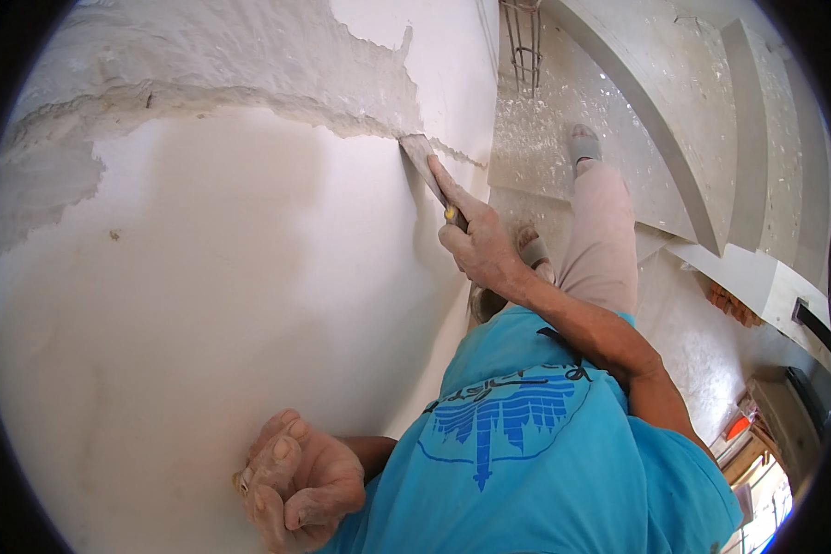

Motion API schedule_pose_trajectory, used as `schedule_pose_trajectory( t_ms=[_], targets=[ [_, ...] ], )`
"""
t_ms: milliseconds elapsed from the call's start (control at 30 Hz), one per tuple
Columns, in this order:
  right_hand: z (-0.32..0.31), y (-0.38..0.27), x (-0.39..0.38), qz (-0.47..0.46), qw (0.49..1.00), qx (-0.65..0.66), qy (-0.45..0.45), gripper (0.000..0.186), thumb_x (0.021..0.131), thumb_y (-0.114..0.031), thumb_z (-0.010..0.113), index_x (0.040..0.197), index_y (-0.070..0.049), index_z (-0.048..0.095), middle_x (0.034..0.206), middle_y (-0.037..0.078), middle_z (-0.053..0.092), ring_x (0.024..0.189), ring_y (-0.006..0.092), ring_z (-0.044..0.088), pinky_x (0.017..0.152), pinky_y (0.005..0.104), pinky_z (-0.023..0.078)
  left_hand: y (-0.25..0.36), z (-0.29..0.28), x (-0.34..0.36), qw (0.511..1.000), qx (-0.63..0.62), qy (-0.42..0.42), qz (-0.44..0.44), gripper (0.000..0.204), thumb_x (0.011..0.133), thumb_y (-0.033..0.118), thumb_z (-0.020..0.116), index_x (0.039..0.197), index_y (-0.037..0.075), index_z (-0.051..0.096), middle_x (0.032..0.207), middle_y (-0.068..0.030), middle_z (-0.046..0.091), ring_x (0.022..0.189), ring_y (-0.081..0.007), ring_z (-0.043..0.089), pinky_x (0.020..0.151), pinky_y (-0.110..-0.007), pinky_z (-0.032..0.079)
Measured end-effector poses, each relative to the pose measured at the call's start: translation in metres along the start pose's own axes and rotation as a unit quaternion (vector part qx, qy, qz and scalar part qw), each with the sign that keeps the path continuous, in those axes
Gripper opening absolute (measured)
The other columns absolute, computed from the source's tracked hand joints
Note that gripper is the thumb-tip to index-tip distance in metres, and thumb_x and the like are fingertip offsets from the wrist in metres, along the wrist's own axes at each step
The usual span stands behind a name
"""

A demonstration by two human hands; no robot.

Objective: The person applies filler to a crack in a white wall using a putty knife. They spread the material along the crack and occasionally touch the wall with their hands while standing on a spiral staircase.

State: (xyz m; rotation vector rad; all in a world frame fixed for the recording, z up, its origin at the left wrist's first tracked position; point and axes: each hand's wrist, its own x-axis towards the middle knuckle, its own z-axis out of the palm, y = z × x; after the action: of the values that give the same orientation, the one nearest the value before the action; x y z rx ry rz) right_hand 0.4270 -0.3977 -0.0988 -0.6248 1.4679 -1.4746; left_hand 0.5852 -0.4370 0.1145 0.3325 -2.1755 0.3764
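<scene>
- So the bare, dust-coated right hand had its fingers closed firmly round the handle of a flat, grey metal putty knife with a yellow spot on it, no gap to speak of. The index finger was stretched out along the blade.
- The tip of that blade sat right at the ragged lower edge of a rough, grey patch of bare plaster, near its right end.
- The bare, dusty left hand was lower down, well apart from the knife, with its fingers loosely curled in. Something small and yellowish showed at its outer edge, but honestly I couldn't tell if it was holding anything, or touching the wall.
- Both hands were in front of a smooth, off-white wall with dull beige blotches below the patch.
- Person had on a bright blue T-shirt with a darker blue print, pale pinkish trousers and sandals.
- Off to the right: curved, grey concrete steps, a thin metal rod frame and a pile of reddish-brown bricks. White specks dotted the grey floor.
</scene>
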Motion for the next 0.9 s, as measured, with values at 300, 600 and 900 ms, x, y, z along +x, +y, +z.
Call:
schedule_pose_trajectory(
  t_ms=[300,600,900],
  targets=[
    [-0.001,-0.011,0.016,-0.044,0.998,-0.019,0.038,0.082,0.079,0.001,0.044,0.157,-0.018,0.027,0.069,0.001,0.038,0.052,0.0111,0.039,0.051,0.0275,0.042,-0.007,-0.007,0.001,0.997,-0.064,-0.037,0.036,0.034,0.106,0.01,0.021,0.108,-0.016,0.042,0.074,-0.02,0.061,0.053,-0.0201,0.065,0.049,-0.029,0.063],
    [-0.012,-0.009,0.024,-0.004,0.999,-0.043,0.033,0.082,0.077,-0.002,0.045,0.156,-0.018,0.028,0.067,0.012,0.049,0.052,0.0178,0.049,0.053,0.0307,0.047,-0.006,-0.007,0.001,0.998,-0.048,-0.033,0.029,0.032,0.106,0.01,0.021,0.107,-0.014,0.043,0.069,-0.0175,0.059,0.053,-0.0196,0.065,0.048,-0.029,0.063],
    [-0.032,-0.003,-0.004,0.048,0.998,0.033,-0.027,0.083,0.076,0.0,0.042,0.156,-0.013,0.027,0.065,-0.001,0.042,0.047,0.0093,0.043,0.045,0.0279,0.042,-0.006,-0.007,-0.001,0.999,-0.024,-0.029,0.031,0.033,0.106,0.011,0.022,0.102,-0.012,0.045,0.066,-0.017,0.059,0.05,-0.0196,0.064,0.048,-0.029,0.063]
  ],
)
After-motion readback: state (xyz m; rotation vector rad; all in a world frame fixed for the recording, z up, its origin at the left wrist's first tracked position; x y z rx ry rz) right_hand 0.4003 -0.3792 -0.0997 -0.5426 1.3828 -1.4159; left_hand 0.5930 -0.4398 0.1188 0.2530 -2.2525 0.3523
